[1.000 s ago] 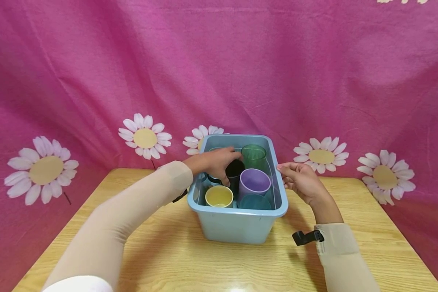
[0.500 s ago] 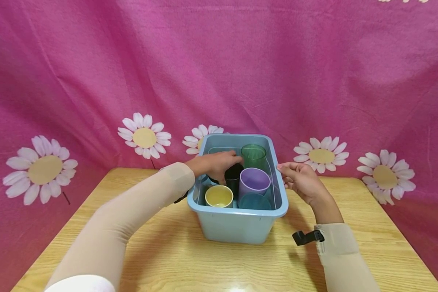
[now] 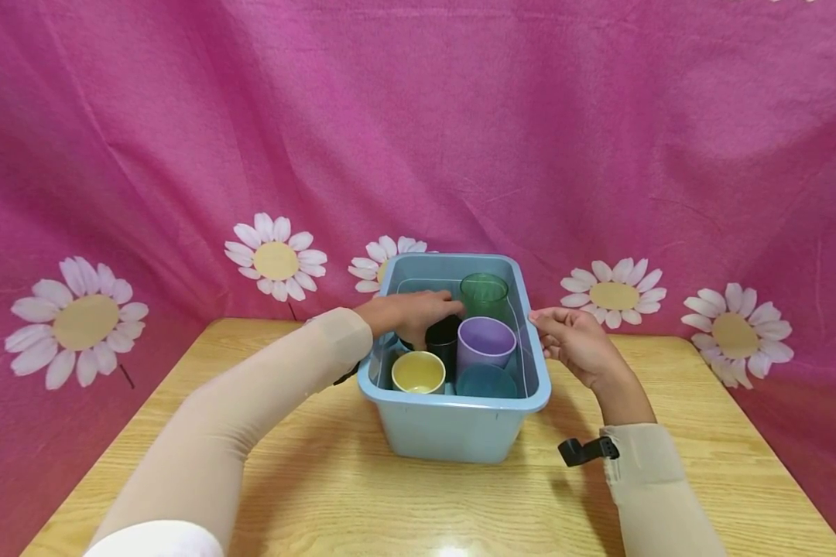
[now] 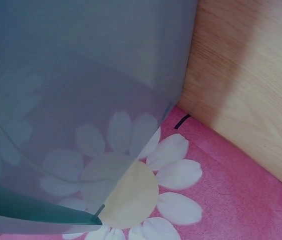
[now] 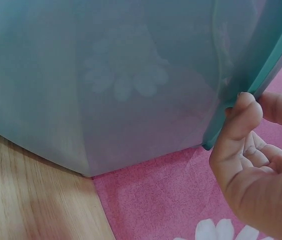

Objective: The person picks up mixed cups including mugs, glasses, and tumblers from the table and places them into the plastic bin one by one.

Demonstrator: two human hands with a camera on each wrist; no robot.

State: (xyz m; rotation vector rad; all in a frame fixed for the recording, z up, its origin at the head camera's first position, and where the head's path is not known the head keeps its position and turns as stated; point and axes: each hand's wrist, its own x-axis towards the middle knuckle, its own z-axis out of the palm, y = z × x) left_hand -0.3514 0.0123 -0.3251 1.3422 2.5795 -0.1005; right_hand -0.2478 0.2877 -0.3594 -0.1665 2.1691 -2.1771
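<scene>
Two hands work at a blue bin (image 3: 453,433) in the middle of the frame. The left hand (image 3: 412,311) reaches over the bin's left rim and curls its fingers around the top of a black cup (image 3: 443,340), gripping it among the other cups. The right hand (image 3: 577,342) sits at the bin's right rim, thumb and fingers loosely bent, fingertips (image 5: 244,102) touching the rim's outer edge without closing round it.

Inside the bin the cups stand crowded: a green cup (image 3: 484,292) at the far end, a purple cup (image 3: 486,345) just right of the black one, a yellow cup (image 3: 418,373) at the near left corner, a teal cup (image 3: 486,382) at the near right. Little free space lies between them.

Outside the bin, bare table (image 3: 320,495) spreads toward the lower left and lower right. Its far edge meets a pink daisy cloth (image 3: 460,116) just behind the bin.
</scene>
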